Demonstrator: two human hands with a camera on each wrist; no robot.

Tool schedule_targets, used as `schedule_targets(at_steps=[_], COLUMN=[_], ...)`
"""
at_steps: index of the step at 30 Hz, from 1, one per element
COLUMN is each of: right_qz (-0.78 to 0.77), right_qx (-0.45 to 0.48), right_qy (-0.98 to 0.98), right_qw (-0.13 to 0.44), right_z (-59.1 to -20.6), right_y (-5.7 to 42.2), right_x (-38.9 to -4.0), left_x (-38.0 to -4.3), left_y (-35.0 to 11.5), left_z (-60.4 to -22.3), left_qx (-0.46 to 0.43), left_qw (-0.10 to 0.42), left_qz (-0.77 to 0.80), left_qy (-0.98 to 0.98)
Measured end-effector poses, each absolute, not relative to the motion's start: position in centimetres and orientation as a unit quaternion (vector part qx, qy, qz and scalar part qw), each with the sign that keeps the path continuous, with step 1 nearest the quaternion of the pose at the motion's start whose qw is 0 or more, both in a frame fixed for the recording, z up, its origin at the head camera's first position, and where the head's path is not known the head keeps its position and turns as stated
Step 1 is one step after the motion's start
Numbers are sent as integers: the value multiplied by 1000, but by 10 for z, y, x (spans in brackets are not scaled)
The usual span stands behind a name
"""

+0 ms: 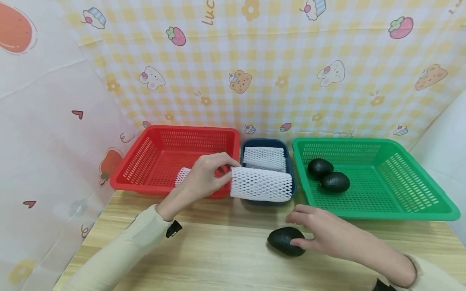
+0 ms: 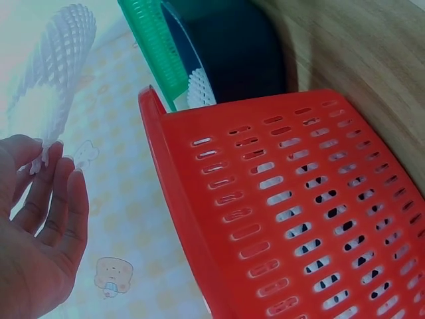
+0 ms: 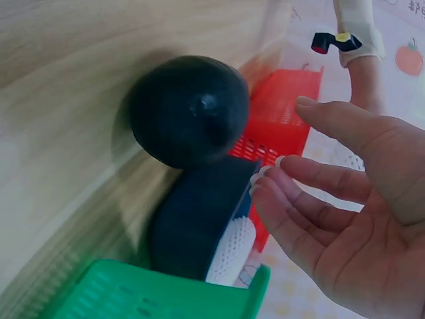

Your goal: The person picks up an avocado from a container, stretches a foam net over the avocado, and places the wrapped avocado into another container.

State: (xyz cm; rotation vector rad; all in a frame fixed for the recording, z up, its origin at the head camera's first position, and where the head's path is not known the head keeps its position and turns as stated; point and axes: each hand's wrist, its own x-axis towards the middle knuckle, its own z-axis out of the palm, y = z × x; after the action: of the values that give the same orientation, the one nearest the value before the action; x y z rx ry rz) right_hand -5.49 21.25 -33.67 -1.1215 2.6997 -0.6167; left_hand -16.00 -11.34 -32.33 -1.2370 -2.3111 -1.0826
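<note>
with the left hand pinching the net by its end, bring the right hand, fingers parted near the avocado, evenly round its middle

Net sleeve: white foam, matt, open mesh, rough-lkg. Avocado: dk skin w/ soft sheen. Red basket & green basket: perforated plas., smooth, slight gloss. Navy bin: solid smooth plas. Tabletop: wood-grain, smooth. Backdrop: printed cloth, matt, lightly creased. Shirt cuff: matt fabric.
</note>
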Motion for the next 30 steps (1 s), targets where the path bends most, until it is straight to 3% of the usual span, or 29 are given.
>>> schedule_targets(at_steps=[30], right_qz=[-182], right_qx=[-351], right_qy=[906], right_qw=[153], right_z=[-366], right_y=[202], right_x=[-58], left_x=[-158], left_y=[-112], left_z=[-330], left_qx=[-447], left_qw=[136], left_qz=[-385], left_qy=[-796])
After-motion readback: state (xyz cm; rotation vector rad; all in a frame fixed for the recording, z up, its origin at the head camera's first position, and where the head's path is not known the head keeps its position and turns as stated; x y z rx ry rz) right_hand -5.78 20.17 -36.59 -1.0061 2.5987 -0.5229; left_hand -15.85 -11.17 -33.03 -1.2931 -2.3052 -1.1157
